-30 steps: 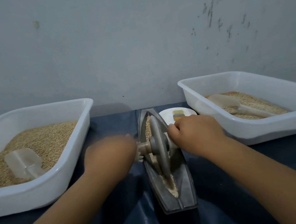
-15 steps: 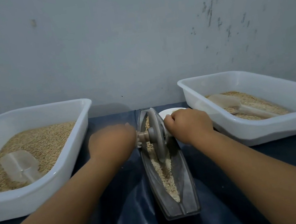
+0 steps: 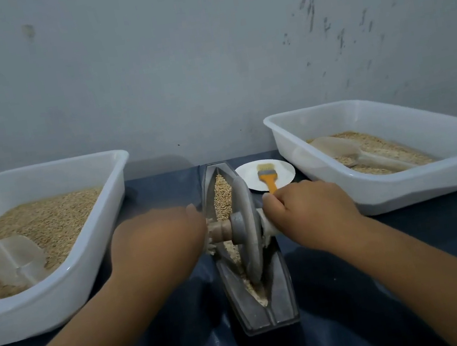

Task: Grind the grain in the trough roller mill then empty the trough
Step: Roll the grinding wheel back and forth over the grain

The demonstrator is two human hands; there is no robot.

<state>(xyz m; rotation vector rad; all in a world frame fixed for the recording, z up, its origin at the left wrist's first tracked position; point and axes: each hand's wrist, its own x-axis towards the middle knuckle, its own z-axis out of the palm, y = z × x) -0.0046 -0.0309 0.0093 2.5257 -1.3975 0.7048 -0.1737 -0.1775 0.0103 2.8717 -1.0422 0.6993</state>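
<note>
Metal trough (image 3: 282,293) lies lengthwise mid-tabletop (image 3: 411,239) on dark sheeting, grain (image 3: 222,194) inside, mostly at its far end, a little at the near tip. Roller wheel (image 3: 247,229) stands upright in the trough. Left hand (image 3: 159,237), blurred, grips the wooden axle handle (image 3: 220,231) left of the wheel; right hand (image 3: 307,212) is curled round the handle end on the right. Left of the trough: white tub (image 3: 67,276) of grain with clear scoop (image 3: 14,263). Right of it: second tub (image 3: 403,190), scoop (image 3: 350,153) in grain. Beyond the right hand: white plate (image 3: 281,172) with orange-handled brush (image 3: 267,177).
</note>
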